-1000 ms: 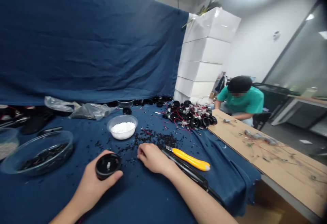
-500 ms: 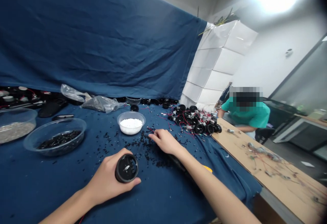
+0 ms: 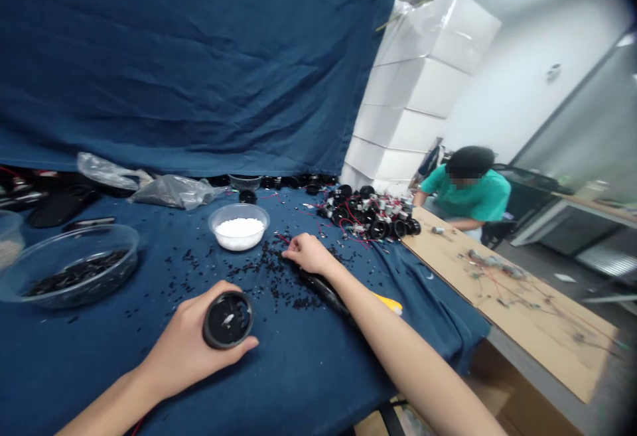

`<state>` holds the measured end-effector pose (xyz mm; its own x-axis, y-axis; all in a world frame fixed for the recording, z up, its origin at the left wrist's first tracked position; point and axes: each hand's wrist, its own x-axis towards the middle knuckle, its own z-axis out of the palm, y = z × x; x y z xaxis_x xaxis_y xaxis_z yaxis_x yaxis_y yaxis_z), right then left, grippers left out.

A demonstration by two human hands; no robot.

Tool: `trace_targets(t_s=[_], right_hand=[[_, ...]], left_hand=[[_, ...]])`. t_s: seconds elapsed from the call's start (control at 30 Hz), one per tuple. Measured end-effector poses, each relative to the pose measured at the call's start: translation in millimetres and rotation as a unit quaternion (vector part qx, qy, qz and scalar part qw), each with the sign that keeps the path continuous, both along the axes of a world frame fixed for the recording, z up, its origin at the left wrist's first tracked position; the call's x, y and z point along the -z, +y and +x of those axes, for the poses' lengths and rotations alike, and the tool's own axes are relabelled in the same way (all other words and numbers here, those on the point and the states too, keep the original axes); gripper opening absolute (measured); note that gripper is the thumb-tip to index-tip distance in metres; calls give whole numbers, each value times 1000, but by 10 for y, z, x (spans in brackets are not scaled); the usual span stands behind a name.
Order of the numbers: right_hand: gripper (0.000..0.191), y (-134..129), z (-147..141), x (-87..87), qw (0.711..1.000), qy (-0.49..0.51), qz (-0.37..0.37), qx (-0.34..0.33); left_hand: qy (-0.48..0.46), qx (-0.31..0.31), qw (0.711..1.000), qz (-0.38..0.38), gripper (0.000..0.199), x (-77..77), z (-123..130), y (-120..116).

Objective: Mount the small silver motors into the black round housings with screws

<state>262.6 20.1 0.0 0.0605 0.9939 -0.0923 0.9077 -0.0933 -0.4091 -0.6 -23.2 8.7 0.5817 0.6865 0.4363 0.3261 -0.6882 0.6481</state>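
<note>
My left hand (image 3: 192, 336) is wrapped round a round black housing (image 3: 227, 320), whose open top faces up and shows a small white piece inside. Over the scattered small black parts (image 3: 279, 277) on the blue cloth, my right hand (image 3: 307, 253) has its fingertips pinched together; whatever lies between them is too small to make out. A dark tool (image 3: 326, 290) with a yellow end (image 3: 391, 303) lies beneath my right wrist and forearm. Just left of my right hand stands a clear bowl of white pieces (image 3: 239, 229).
A clear bowl of black parts (image 3: 74, 270) stands at the left. Wired black housings (image 3: 368, 214) are heaped at the back right. Plastic bags (image 3: 172, 190) lie along the back. A person (image 3: 468, 190) sits beyond the wooden board (image 3: 497, 290), beside stacked white boxes (image 3: 413, 91).
The view has shifted, so most things appear further left and higher. My right fingertips have closed together over the black parts. My left hand still holds the housing.
</note>
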Motion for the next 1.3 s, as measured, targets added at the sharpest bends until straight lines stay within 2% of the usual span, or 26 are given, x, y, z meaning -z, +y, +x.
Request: trace_targets(t_s=[0.2, 0.37, 0.53, 0.9, 1.3], right_hand=[[26, 0, 10, -5, 1000, -22, 4, -17], [27, 1, -7, 8, 999, -36, 17, -27], [26, 13, -13, 7, 999, -40, 22, -24], [27, 28, -25, 54, 999, -47, 20, -8], [23, -32, -9, 18, 999, -14, 32, -28]], left_hand=[[10, -13, 1000, -3, 35, 85, 10, 36], [27, -51, 998, -9, 45, 186, -12, 82], [15, -43, 999, -1, 45, 241, -17, 103], [16, -41, 999, -18, 45, 238, 1, 88], [21, 2, 999, -25, 31, 49, 20, 19]])
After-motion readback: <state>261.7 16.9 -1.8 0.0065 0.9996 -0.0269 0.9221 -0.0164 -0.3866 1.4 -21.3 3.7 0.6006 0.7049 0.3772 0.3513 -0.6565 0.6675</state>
